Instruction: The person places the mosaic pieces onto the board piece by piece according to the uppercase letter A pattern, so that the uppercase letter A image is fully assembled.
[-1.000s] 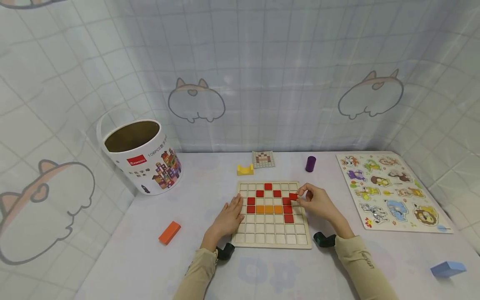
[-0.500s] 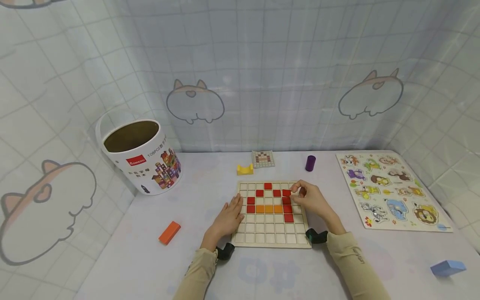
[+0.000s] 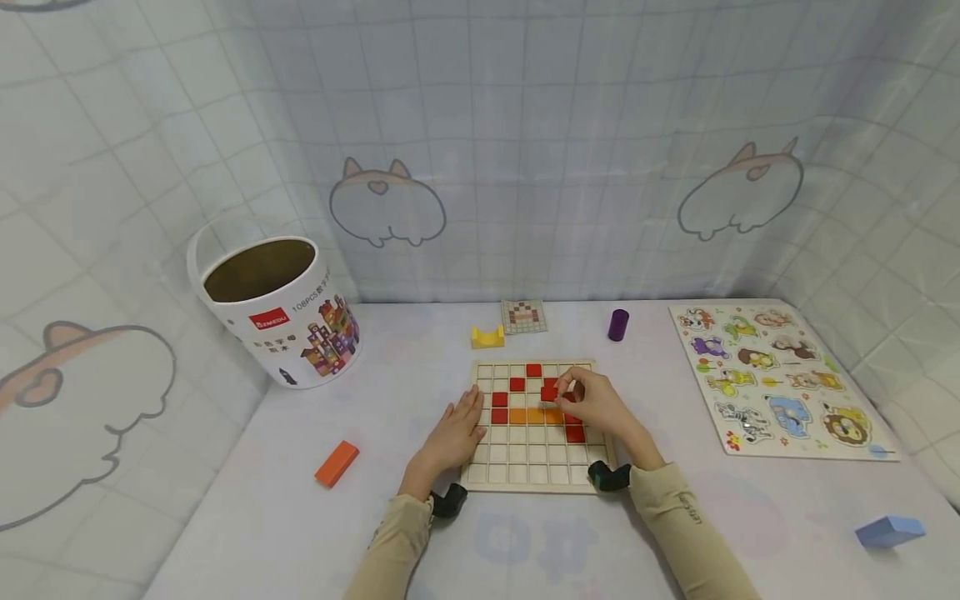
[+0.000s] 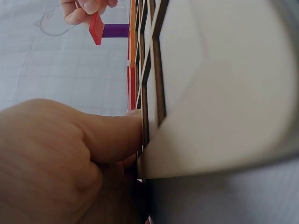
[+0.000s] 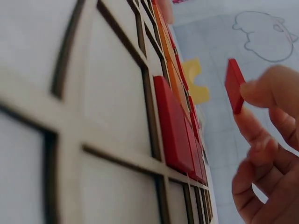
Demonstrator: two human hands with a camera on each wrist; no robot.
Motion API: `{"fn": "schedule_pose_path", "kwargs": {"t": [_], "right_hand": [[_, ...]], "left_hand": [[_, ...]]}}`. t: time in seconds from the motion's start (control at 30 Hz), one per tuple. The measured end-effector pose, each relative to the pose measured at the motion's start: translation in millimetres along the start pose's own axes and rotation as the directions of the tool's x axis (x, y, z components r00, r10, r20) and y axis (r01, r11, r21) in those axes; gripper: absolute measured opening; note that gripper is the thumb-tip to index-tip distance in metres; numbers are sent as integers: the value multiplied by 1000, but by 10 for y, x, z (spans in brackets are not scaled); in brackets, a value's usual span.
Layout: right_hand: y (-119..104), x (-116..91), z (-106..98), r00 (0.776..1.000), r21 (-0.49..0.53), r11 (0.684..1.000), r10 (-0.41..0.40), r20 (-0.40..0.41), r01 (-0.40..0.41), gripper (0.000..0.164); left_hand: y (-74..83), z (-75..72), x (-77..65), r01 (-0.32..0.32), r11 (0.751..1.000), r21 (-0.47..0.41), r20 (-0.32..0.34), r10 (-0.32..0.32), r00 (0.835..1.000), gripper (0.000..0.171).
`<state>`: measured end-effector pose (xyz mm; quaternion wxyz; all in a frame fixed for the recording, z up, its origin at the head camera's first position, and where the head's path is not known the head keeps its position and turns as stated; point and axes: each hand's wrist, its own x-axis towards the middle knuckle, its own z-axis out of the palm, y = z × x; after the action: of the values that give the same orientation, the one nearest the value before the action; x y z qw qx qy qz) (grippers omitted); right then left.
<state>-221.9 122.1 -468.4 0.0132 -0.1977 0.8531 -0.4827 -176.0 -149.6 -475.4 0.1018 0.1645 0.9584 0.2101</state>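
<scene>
A wooden grid board (image 3: 517, 475) lies in the middle of the table, with red and orange square tiles set in its cells. Between thumb and finger my right hand (image 3: 600, 406) pinches a red tile (image 3: 549, 394), which the right wrist view shows held up clear of the board. Three orange tiles (image 3: 517, 416) form a row, with red tiles (image 3: 500, 400) stepping up around them. My left hand (image 3: 454, 433) rests along the board's left edge, fingers extended; its thumb (image 4: 114, 135) touches the rim in the left wrist view.
Behind the board are a patterned card (image 3: 523, 317), a yellow arch block (image 3: 487, 337) and a purple cylinder (image 3: 618, 325). An orange block (image 3: 337, 464) and a white bucket (image 3: 300, 333) stand left. An animal puzzle board (image 3: 780, 383) and a blue block (image 3: 889, 532) lie right.
My right hand has moved left over the board, carrying the red tile from its right side toward the middle. My left hand has stayed at the board's left edge.
</scene>
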Motion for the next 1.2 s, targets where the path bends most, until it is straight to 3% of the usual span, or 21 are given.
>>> {"fn": "schedule_pose_path", "kwargs": {"t": [0.53,0.8,1.0,1.2], "right_hand": [[-164,55,341,988,-47,991,-122,98,127,17],[-211,37,513,978,-109,984,-120,168,140,18],[-264,16,624,965,-227,950,-173,198,217,19],[-319,-3,665,962,-309,919,-188,197,243,17]], "left_hand": [[-9,-20,-4,-5,1000,-3,6,5,1000,59],[-5,-28,-2,-16,1000,-3,-6,16,1000,59],[-10,-15,-6,-17,1000,-5,-9,17,1000,58],[-2,-10,-10,-6,1000,-11,-5,6,1000,59]]}}
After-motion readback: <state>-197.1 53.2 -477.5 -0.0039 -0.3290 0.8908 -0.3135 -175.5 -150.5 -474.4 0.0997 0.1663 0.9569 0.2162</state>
